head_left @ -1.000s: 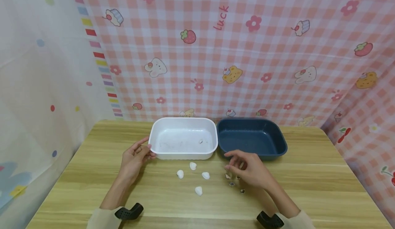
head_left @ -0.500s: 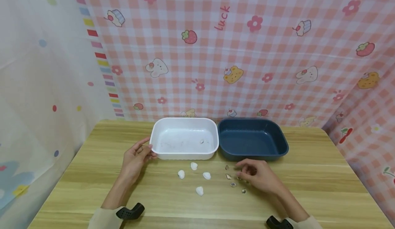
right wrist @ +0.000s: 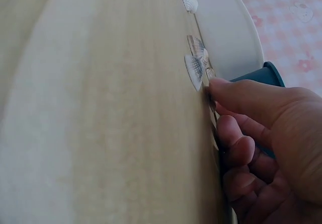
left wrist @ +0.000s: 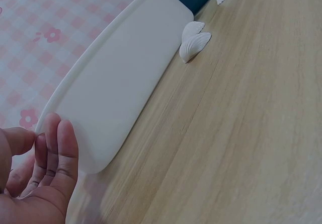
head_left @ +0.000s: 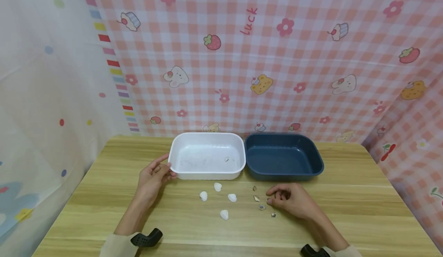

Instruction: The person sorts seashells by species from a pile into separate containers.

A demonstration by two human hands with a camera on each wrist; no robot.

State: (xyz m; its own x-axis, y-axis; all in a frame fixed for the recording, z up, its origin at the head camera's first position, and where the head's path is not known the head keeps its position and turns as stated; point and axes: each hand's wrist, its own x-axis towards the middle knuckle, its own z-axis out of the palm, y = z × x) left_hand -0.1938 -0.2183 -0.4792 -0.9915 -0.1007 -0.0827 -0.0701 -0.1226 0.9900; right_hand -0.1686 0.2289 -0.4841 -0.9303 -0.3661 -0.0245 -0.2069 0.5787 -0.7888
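Note:
My left hand [head_left: 150, 180] pinches the left end of a white plastic basin [head_left: 207, 175], thumb at the rim, other fingers against the wall. A small shell [head_left: 226, 159] lies inside it. My right hand [head_left: 292, 201] is low over the table at several small brownish shells [head_left: 256, 198]. Its thumb and index tips are apart beside one shell, which the fingertips mostly hide. In the right wrist view the thumb [right wrist: 241, 93] covers the spot beyond some ribbed shells [right wrist: 194, 72]. Several white shells [head_left: 224, 214] lie on the table between the hands.
A dark blue basin [head_left: 283, 177] stands against the white basin's right side, behind the right hand. Both basins sit near the back of the wood-grain table [head_left: 194, 234]. Pink checked cloth [head_left: 228, 64] hangs behind. Each wrist wears a black device [head_left: 147, 237].
My right hand has come back from the dark blue basin's front edge, moving right and down to the small shells, uncovering some. My left hand keeps hold of the white basin.

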